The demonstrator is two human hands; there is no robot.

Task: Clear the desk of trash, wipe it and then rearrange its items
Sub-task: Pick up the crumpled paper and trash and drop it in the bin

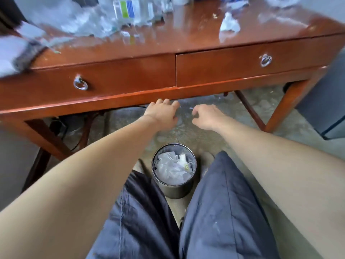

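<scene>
Seemingly empty, left hand (162,114) and right hand (207,117) hover; bin (175,191) nearby

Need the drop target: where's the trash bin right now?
Head view, lower centre: the trash bin stands on the floor between the person's knees, just in front of the desk, with crumpled trash inside.

Both arms reach forward under the worktop's (186,37) front edge; left hand (162,114) with fingers spread, right hand (206,116) loosely curled, both holding nothing; a bin (174,191) of crumpled trash stands on the floor between the knees; blurred wrappers (78,21), a box (127,9) and a tissue (229,24) lie on top.
</scene>
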